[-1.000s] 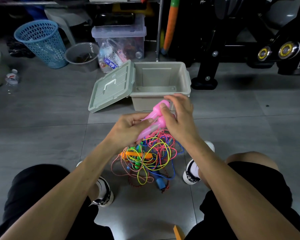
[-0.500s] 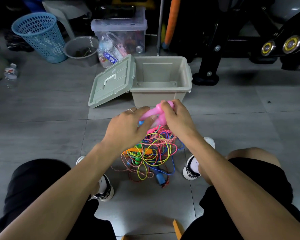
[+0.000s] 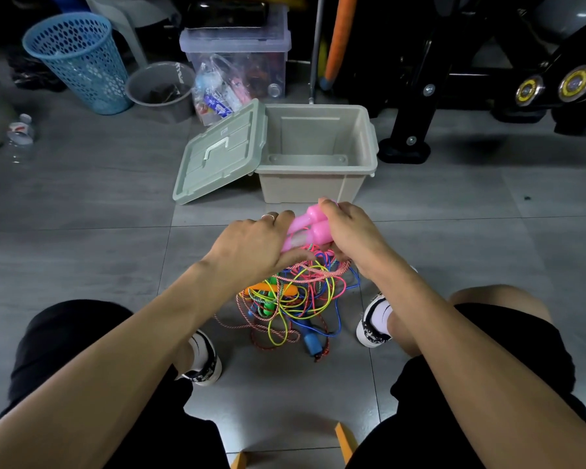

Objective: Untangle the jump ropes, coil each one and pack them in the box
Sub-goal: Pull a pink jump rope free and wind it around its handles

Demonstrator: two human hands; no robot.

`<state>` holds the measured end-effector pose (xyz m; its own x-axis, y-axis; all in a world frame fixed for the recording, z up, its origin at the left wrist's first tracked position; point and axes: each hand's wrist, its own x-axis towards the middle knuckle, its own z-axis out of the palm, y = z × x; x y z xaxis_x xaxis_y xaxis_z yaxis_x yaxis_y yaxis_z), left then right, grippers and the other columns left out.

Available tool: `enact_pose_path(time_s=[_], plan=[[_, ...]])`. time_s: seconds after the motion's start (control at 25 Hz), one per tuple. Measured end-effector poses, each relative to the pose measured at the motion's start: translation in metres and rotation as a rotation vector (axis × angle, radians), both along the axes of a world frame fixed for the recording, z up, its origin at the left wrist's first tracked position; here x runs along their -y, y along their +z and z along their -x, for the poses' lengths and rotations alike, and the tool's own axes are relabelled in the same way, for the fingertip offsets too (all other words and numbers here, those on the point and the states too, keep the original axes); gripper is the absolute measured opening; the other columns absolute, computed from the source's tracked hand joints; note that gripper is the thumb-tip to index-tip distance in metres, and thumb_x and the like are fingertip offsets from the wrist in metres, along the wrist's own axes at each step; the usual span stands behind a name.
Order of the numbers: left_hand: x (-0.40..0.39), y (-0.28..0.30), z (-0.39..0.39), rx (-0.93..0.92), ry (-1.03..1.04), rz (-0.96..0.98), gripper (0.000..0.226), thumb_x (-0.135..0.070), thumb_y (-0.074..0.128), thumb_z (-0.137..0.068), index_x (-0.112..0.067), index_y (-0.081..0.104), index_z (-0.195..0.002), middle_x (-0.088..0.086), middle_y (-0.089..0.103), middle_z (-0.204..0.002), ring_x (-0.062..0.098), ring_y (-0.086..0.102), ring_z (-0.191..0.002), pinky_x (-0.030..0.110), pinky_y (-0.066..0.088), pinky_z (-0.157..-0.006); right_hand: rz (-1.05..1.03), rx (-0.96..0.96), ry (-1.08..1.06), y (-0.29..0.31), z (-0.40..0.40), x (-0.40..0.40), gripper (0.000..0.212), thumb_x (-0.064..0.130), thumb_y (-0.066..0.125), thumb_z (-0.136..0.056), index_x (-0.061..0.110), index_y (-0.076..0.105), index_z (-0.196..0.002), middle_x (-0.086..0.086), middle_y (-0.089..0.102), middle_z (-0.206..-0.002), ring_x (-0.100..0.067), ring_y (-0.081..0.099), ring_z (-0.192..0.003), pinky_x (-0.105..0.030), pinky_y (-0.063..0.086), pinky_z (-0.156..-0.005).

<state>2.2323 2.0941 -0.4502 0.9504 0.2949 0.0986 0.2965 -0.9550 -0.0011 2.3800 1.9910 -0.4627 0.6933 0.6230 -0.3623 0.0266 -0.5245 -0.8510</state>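
**Two pink handles lifted, the tangle waiting below**

Two pink handles (image 3: pixel 307 230) lie side by side between our hands, long axes slanting from lower left up toward the box (image 3: pixel 318 184). Our left hand (image 3: pixel 251 245) curls round their lower ends; our right hand (image 3: pixel 347 231) pinches their upper ends, so each grip is clamped on them. The tangled ropes (image 3: pixel 291 299) sit on the floor directly beneath, between our shoes, with pink cord running down into the knot. The box stands open just beyond the hands, its lid (image 3: pixel 217 154) leaning against its left side. We judge the pink cord must be drawn upward, away from the pile.
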Motion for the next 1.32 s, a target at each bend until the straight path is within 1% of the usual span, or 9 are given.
enact_pose_path(time_s=[0.12,0.2,0.4,0.56,0.8,0.92,1.08,1.2,1.32], plan=[[0.004,-0.003,0.001,-0.018,0.024,-0.009,0.070,-0.075,0.031,-0.083,-0.014,0.046,-0.114,0.007,0.065,-0.097,0.031,0.068,-0.081,0.032,0.033,-0.056,0.029,-0.021,0.013,0.000,0.000,0.003,0.045,0.063,0.043,-0.085,0.022,0.060,-0.090,-0.004,0.062,-0.071,-0.018,0.056,-0.053,-0.027,0.039,-0.051],[0.005,-0.004,0.002,0.010,0.072,0.176,0.060,-0.068,0.040,-0.087,-0.012,0.045,-0.109,0.009,0.064,-0.091,0.033,0.065,-0.080,0.032,0.033,-0.057,0.012,-0.062,0.008,0.004,-0.002,0.004,0.050,0.063,0.044,-0.086,0.017,0.063,-0.088,-0.004,0.060,-0.062,-0.015,0.049,-0.042,-0.022,0.036,-0.044],[0.001,0.010,-0.003,0.141,0.433,1.113,0.045,-0.056,0.049,-0.091,-0.012,0.052,-0.091,-0.002,0.045,-0.060,0.012,0.040,-0.043,0.024,0.030,-0.041,-0.277,-0.179,-0.007,0.019,-0.017,0.013,0.041,0.040,0.046,-0.100,0.015,0.070,-0.079,0.003,0.047,-0.049,-0.009,0.032,-0.035,-0.020,0.030,-0.042],[-0.008,0.023,-0.007,0.428,0.735,1.772,0.035,-0.048,0.062,-0.089,-0.014,0.051,-0.092,-0.004,0.035,-0.057,0.007,0.025,-0.037,0.013,0.017,-0.037,-0.221,0.276,0.249,0.020,-0.004,0.023,0.024,0.023,0.049,-0.101,0.020,0.067,-0.086,0.016,0.050,-0.050,-0.003,0.037,-0.042,-0.017,0.028,-0.046],[-0.002,0.021,-0.012,0.468,0.813,1.995,0.018,-0.001,0.056,-0.089,-0.014,0.048,-0.079,-0.003,0.036,-0.056,0.004,0.025,-0.032,0.011,0.017,-0.032,-0.148,0.560,0.575,0.019,0.016,0.022,0.019,0.019,0.047,-0.102,0.009,0.061,-0.094,0.001,0.060,-0.073,-0.012,0.049,-0.065,-0.036,0.037,-0.061],[-0.004,0.022,-0.011,0.571,0.800,2.048,0.013,-0.010,0.057,-0.092,-0.012,0.048,-0.082,-0.001,0.044,-0.063,0.003,0.027,-0.034,0.012,0.018,-0.031,-0.112,0.611,0.684,0.014,0.026,0.021,0.019,0.014,0.047,-0.101,0.008,0.063,-0.109,-0.001,0.063,-0.093,-0.014,0.051,-0.081,-0.031,0.039,-0.072],[-0.004,0.025,-0.007,0.543,0.643,2.210,0.018,-0.030,0.060,-0.086,-0.014,0.050,-0.089,0.004,0.064,-0.084,0.001,0.029,-0.035,0.011,0.018,-0.031,-0.097,0.598,0.711,0.015,0.030,0.020,0.016,0.014,0.047,-0.099,0.010,0.062,-0.103,-0.004,0.061,-0.089,-0.020,0.050,-0.078,-0.037,0.045,-0.070],[-0.006,0.028,-0.005,0.540,0.567,2.228,0.024,-0.038,0.058,-0.085,-0.018,0.047,-0.091,-0.003,0.054,-0.071,0.001,0.029,-0.035,0.012,0.018,-0.031,-0.117,0.560,0.720,0.023,0.032,0.021,0.017,0.021,0.047,-0.101,0.012,0.061,-0.096,0.001,0.053,-0.079,-0.018,0.046,-0.074,-0.037,0.043,-0.068],[-0.011,0.027,-0.008,0.601,0.735,2.070,0.027,-0.043,0.060,-0.089,-0.019,0.049,-0.090,-0.008,0.041,-0.057,0.002,0.026,-0.037,0.013,0.017,-0.032,-0.077,0.528,0.762,0.033,0.033,0.027,0.024,0.026,0.046,-0.102,0.018,0.051,-0.080,0.007,0.045,-0.066,-0.014,0.044,-0.065,-0.037,0.041,-0.063]])
